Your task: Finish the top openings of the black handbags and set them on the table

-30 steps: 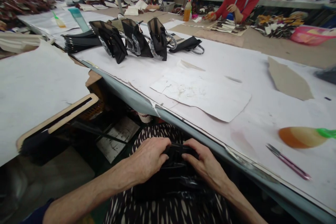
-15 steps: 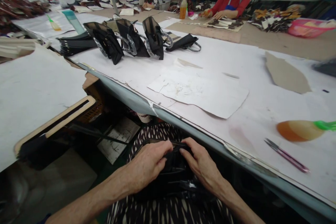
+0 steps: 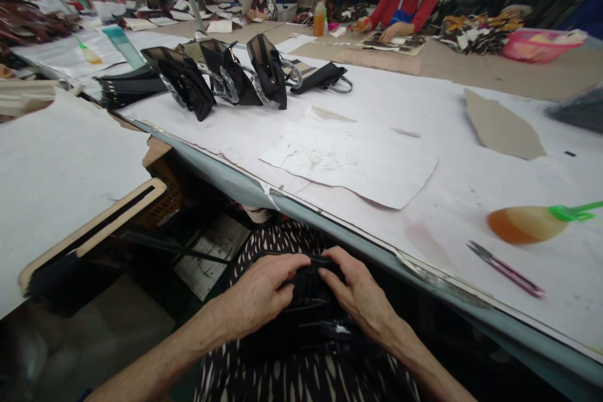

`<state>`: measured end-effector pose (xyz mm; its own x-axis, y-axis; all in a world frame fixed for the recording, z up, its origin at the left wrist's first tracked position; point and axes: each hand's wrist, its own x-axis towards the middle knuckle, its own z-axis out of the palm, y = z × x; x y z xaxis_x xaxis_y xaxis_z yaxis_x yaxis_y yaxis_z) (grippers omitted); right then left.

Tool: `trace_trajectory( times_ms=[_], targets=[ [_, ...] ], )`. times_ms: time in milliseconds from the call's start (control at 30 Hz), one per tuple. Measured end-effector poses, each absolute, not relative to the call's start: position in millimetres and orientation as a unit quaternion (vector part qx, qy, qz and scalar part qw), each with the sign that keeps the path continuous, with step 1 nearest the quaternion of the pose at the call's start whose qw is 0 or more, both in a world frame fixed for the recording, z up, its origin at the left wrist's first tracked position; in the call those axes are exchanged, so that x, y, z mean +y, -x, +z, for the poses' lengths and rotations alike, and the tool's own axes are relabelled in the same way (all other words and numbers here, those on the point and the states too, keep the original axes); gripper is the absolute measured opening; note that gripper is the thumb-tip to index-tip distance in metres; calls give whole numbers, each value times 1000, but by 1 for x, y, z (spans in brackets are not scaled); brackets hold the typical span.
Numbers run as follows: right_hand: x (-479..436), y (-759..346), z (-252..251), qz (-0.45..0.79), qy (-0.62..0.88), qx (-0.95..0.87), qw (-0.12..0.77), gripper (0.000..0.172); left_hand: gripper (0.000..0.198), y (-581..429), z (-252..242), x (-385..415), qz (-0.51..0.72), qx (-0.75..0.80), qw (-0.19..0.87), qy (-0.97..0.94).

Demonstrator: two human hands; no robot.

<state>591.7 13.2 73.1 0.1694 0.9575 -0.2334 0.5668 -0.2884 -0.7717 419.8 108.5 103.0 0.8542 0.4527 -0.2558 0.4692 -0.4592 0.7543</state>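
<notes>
A black bag rests on my lap over patterned cloth, its lower part shiny with clear plastic wrap. My left hand pinches the bag's upper edge between thumb and fingers. Close beside it, my right hand grips the same edge, thumb on the near side. The far side of the bag is hidden by the hands. On the white-covered table to the right lie thread snips with a pink handle and a squeeze bottle of amber liquid with a green nozzle.
Several black handbags stand across the table beside a stack of black pieces. A loose white sheet and a grey-beige piece lie nearer. Across the table, a person in red handles flat pieces. A pink basket stands at right.
The view has shifted slightly, so the table things sit a little further left. Both hands keep their hold on the bag's edge, with only a small shift of the fingers.
</notes>
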Motion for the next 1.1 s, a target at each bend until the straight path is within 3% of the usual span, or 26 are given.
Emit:
trace_trajectory(
  times_ms=[333,500,700,867,1100],
  targets=[
    [11,-592,71,365,715,-513,303,25,47,-417,98,110,-17,269,429,-862],
    [13,-595,73,393,691,-509,330,25,31,-421,102,115,-36,251,459,-852],
    [24,-598,75,380,713,-514,289,17,23,-423,99,119,-50,268,488,-829],
    [33,-597,74,396,705,-531,252,28,24,-422,94,121,-34,301,475,-826],
    [37,-591,83,413,684,-568,195,21,24,-423,88,125,-45,385,445,-807]
  ],
)
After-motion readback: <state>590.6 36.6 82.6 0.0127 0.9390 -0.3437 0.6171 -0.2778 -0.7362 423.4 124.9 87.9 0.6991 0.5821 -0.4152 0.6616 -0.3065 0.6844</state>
